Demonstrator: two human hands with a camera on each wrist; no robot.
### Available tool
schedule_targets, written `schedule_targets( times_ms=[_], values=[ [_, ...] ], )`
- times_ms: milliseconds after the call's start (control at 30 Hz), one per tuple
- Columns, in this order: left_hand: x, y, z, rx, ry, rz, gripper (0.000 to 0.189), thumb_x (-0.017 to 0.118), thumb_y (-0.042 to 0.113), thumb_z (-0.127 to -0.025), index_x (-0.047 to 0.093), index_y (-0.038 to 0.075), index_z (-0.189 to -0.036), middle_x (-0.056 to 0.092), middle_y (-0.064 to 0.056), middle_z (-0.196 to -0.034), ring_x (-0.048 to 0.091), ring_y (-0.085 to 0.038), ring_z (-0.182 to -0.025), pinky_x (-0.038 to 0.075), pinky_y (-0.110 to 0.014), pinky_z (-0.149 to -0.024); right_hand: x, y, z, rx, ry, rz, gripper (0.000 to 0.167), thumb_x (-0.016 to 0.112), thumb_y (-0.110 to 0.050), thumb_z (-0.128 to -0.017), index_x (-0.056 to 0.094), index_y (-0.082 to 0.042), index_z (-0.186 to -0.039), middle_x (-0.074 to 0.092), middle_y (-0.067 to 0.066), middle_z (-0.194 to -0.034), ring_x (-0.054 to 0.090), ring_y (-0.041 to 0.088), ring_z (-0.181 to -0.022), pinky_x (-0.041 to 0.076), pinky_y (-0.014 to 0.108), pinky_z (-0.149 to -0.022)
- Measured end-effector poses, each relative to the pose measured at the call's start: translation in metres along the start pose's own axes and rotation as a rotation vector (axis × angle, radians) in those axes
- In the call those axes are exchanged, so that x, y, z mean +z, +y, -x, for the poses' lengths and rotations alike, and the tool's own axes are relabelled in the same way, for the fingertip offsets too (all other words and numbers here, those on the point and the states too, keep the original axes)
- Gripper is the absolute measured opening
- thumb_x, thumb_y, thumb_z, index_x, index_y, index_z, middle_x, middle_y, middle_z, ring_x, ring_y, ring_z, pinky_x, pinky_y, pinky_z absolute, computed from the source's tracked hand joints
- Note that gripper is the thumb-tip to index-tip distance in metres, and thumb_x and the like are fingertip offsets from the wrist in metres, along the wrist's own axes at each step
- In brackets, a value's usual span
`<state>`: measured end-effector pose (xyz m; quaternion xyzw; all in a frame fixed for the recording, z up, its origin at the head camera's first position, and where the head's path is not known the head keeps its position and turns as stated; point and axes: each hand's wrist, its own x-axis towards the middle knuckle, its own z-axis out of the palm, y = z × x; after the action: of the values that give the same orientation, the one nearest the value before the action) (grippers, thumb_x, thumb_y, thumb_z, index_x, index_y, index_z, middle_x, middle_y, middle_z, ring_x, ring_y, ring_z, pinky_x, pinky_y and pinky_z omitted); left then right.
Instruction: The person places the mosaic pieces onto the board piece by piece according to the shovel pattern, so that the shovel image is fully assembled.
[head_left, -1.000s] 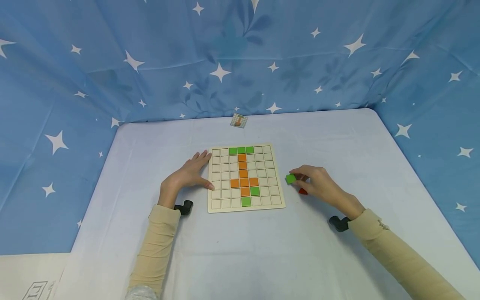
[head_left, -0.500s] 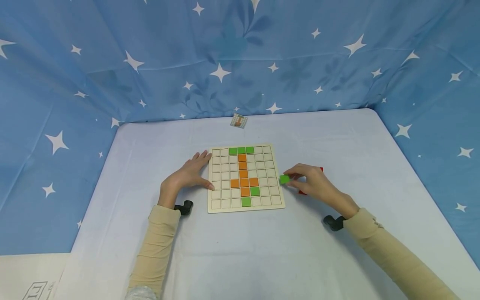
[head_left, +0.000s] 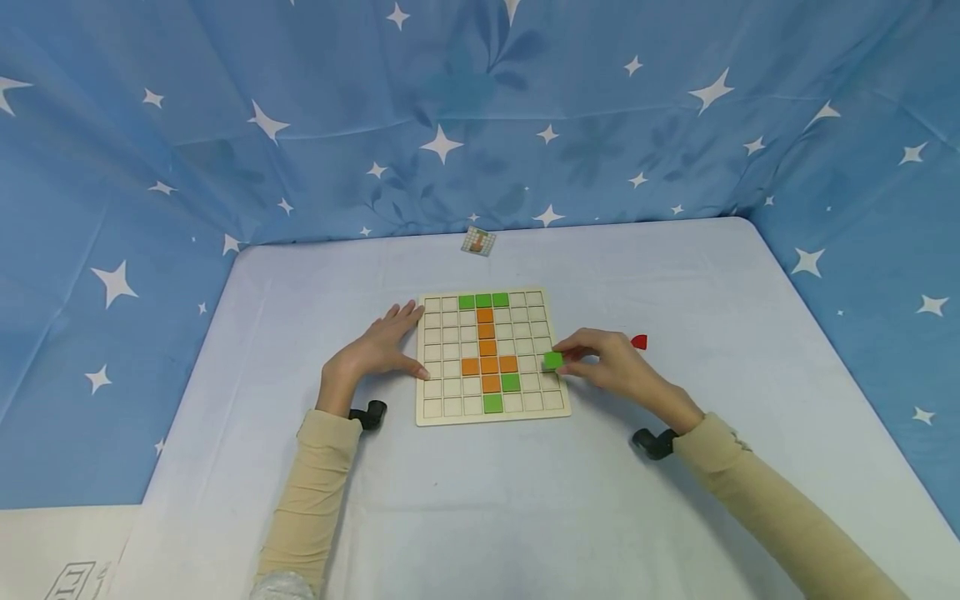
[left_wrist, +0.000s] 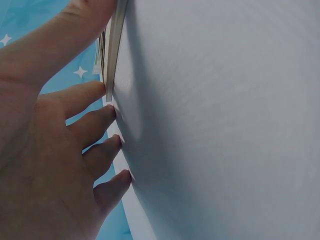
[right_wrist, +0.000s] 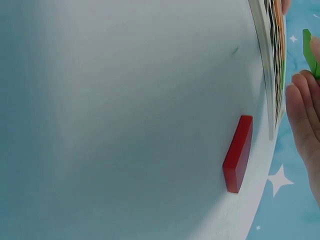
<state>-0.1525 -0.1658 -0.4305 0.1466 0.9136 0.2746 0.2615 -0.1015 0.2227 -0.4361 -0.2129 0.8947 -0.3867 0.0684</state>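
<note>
A square wooden grid board [head_left: 441, 408] lies on the table with several orange tiles [head_left: 487, 331] and green tiles [head_left: 492, 403] set in its cells. My left hand [head_left: 375, 348] rests at the board's left edge, fingers spread, with index finger and thumb touching the rim. In the left wrist view the left hand [left_wrist: 65, 125] holds nothing else. Between thumb and fingers, my right hand [head_left: 618, 362] pinches a green square tile [head_left: 552, 361] over the board's right-hand columns. The right wrist view shows this green tile [right_wrist: 309, 52] raised, partly hidden by the fingers.
A red piece [head_left: 639, 342] lies on the table just behind the right hand. In the right wrist view a red block [right_wrist: 237, 155] lies near the board's edge. A small pattern card [head_left: 477, 242] lies at the table's far edge, before a blue starry curtain [head_left: 480, 125].
My right hand has carried the green tile leftward, from beside the board to above its right edge. The red piece behind that hand has come into sight. My left hand has stayed still.
</note>
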Motion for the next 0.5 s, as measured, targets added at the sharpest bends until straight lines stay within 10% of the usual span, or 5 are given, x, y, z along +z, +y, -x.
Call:
schedule_targets(
  times_ms=[500],
  values=[
    [-0.001, -0.001, 0.001, 0.008, -0.001, 0.006, 0.121, 0.092, 0.035, -0.077, 0.015, 0.009, -0.166, 0.003, -0.014, -0.174, -0.005, -0.036, -0.161, 0.0, -0.056, -0.13, 0.011, -0.014, -0.013, -0.02, -0.069, -0.066, 0.032, 0.084, -0.006, -0.085, 0.076, -0.005, -0.116, 0.075, 0.004, -0.105, 0.069, 0.017, -0.091, 0.061, 0.041, -0.093]
  ],
)
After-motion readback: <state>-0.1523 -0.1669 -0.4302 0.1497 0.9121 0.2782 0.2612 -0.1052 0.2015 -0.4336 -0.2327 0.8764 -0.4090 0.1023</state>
